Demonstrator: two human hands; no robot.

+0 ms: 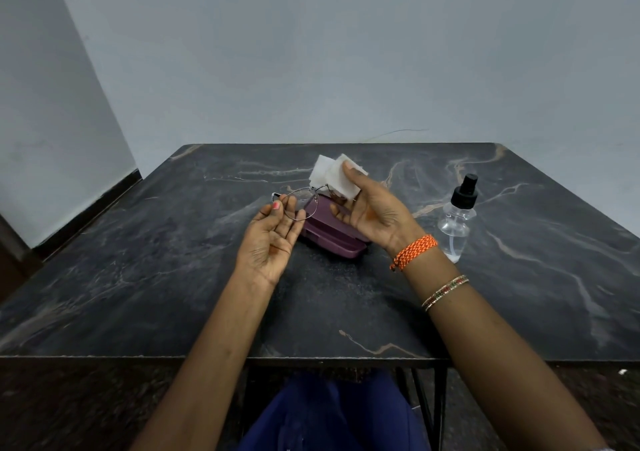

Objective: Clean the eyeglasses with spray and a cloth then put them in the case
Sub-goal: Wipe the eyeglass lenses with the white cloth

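Eyeglasses (300, 203), thin metal frame, are held above the middle of the surface (138, 277), over the left end of the case. The left hand (273, 235), palm up, pinches the rim of one lens between thumb and fingertips. The right hand (370, 208), palm turned toward the left, grips a white cloth (336, 173) between thumb and fingers; the cloth covers the other lens, which cannot be seen clearly. The cloth is folded or doubled, with one corner sticking out toward the far edge.

The case (329, 230), purple, lies on the surface directly below both hands, roughly central; whether it is open or closed cannot be told, as the hands hide part of it.

The spray bottle (457, 218), clear with a black pump top, stands upright on the surface toward the right edge, beside the right wrist and apart from the case.

The right forearm carries an orange thread band (414, 251) and a thin beaded bangle (445, 292).
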